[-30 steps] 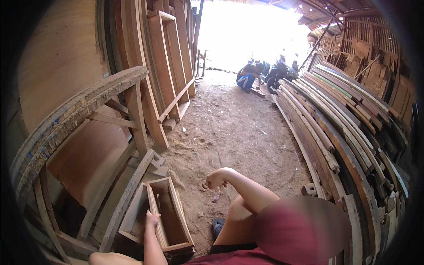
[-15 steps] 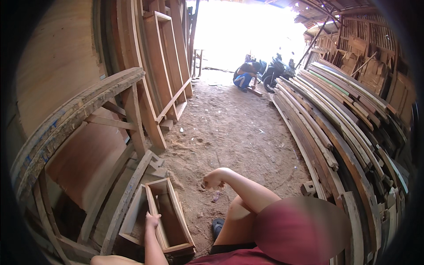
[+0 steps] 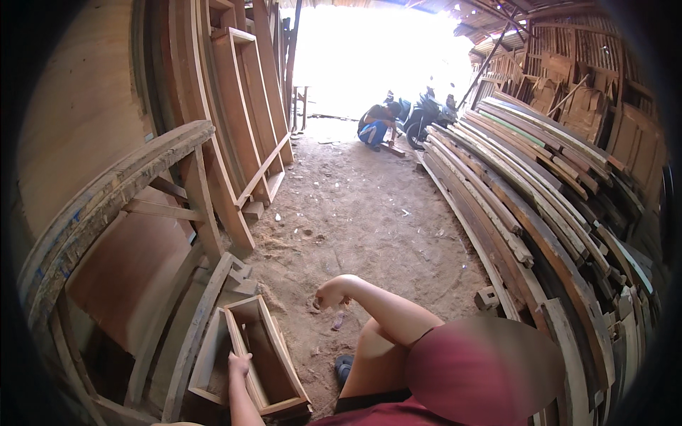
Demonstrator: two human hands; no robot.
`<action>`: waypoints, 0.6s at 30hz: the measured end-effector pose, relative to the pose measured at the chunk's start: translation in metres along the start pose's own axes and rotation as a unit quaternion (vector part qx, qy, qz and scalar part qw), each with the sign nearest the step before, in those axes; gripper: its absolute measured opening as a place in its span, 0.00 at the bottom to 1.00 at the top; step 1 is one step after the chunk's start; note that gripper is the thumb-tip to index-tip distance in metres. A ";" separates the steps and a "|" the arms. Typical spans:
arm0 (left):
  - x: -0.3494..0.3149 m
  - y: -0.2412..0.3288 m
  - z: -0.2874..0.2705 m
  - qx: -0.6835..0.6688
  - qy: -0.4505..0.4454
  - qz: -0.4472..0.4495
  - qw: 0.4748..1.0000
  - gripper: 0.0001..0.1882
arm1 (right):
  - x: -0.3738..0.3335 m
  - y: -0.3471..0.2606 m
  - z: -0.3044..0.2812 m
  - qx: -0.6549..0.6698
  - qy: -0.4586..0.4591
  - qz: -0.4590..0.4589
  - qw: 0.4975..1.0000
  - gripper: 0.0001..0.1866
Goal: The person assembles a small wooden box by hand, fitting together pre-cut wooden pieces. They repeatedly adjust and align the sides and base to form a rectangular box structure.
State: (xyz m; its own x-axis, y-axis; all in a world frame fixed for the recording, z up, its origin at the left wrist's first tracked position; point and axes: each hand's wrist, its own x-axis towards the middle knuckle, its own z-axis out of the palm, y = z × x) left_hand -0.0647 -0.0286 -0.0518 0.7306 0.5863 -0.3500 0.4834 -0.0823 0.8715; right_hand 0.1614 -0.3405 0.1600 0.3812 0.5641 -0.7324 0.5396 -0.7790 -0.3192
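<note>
While an open wooden box [image 3: 285, 355] sits low on the left, the left hand [image 3: 240, 363] is wrapped around its middle edge; the right hand [image 3: 330, 291] hangs over the sandy floor [image 3: 362, 213], fingers curled, and whether it holds anything cannot be told. Gripped at one edge only, the box could tip if pulled unevenly, or knock the rough beam [image 3: 201, 332] just beside it. Farther out, planks [image 3: 526, 206] lie stacked at right and a co-worker [image 3: 373, 128] squats near a motorbike [image 3: 424, 117]

Clasps an open wooden box [image 3: 283, 406] by its left edge with left grip [image 3: 240, 364]; holds right grip [image 3: 329, 292] over sandy ground [image 3: 362, 227].
</note>
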 end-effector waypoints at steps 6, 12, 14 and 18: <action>-0.008 0.009 -0.003 0.031 0.014 -0.013 0.999 0.33 | 0.000 -0.004 0.001 -0.001 -0.015 0.000 1.000 0.18; 0.001 0.000 -0.006 0.047 0.029 0.007 0.998 0.29 | 0.000 -0.010 -0.001 -0.011 -0.009 0.000 1.000 0.18; -0.003 0.001 -0.007 0.052 0.023 0.004 0.998 0.29 | -0.004 -0.012 0.001 -0.017 0.000 0.008 1.000 0.18; -0.003 0.002 -0.004 0.066 0.021 -0.002 0.998 0.31 | -0.003 -0.012 0.003 -0.046 -0.008 0.019 0.999 0.20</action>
State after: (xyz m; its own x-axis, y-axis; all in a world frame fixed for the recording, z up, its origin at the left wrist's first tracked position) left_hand -0.0680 -0.0276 -0.0480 0.7085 0.6203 -0.3366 0.5483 -0.1835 0.8159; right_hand 0.1511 -0.3336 0.1643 0.3905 0.5300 -0.7527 0.5925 -0.7705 -0.2352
